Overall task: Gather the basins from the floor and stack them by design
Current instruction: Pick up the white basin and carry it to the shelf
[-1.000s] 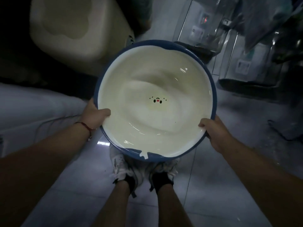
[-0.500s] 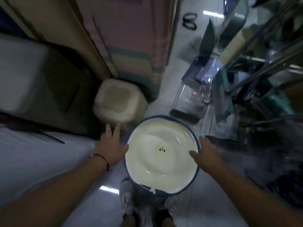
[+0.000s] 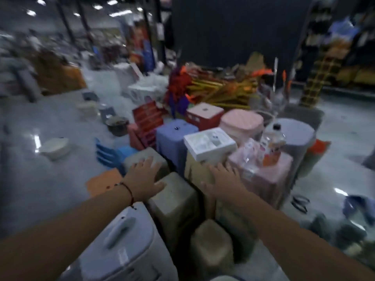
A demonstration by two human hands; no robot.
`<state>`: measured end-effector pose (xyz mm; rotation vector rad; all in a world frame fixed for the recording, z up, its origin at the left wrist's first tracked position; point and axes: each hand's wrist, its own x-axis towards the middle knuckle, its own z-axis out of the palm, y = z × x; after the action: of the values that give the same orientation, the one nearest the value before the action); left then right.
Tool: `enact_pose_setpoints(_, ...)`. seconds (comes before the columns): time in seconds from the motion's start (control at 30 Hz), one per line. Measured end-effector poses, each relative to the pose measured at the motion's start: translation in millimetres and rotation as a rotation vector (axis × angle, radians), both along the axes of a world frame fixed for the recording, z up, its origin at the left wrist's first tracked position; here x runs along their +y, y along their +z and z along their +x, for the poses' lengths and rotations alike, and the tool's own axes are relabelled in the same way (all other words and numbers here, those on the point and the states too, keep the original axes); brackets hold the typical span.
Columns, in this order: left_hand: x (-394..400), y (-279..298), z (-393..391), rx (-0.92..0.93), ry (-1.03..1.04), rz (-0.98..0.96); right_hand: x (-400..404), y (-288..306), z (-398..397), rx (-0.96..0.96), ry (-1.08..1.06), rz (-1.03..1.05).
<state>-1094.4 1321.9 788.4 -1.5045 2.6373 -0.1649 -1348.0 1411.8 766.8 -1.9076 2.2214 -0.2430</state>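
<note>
A white basin (image 3: 54,148) sits on the grey floor at the left, well away from both hands. Farther back a dark bowl-shaped basin (image 3: 117,124) with something in it stands on the floor. My left hand (image 3: 144,177) is stretched forward with fingers spread and holds nothing, over the beige stools. My right hand (image 3: 223,179) is also out in front, fingers apart and empty. The blue-rimmed cream basin from before is out of view. The picture is blurred by head motion.
Stacks of plastic stools fill the middle: beige (image 3: 174,201), blue-purple (image 3: 174,136), pink (image 3: 261,175). A white box (image 3: 209,144) lies on one stack. A grey lidded bin (image 3: 121,246) stands near left. Brooms (image 3: 219,88) are piled behind. Shelving lines the right.
Both hands let go of the blue-rimmed cream basin and now reach forward empty. The view swung up from the floor to the stool stacks and warehouse aisle.
</note>
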Motion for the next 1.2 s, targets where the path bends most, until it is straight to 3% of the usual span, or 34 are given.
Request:
enact_pose_setpoints(0.13,18,64,91,0.054,0.224,-0.119,-36,83,64,0.007,0.151,0.009)
enact_pose_setpoints(0.3,42,101,216,0.107,0.498,-0.156,-73,137,155,0.153,0.388,0.006)
enact_pose_setpoints(0.63,49,137,470,0.151,0.785,-0.166,-138,158,407,0.089,0.640,0.022)
enact_pose_setpoints(0.77,32,139,554,0.150,0.837,-0.069,-170,153,492,-0.060,0.631,0.082)
enact_pose_setpoints(0.9,-6,152,611,0.139,0.831,-0.058,-209,151,555,-0.063,0.579,0.116)
enact_pose_setpoints(1.2,-114,136,646,0.015,0.662,-0.070,-318,145,641,-0.092,0.562,0.081)
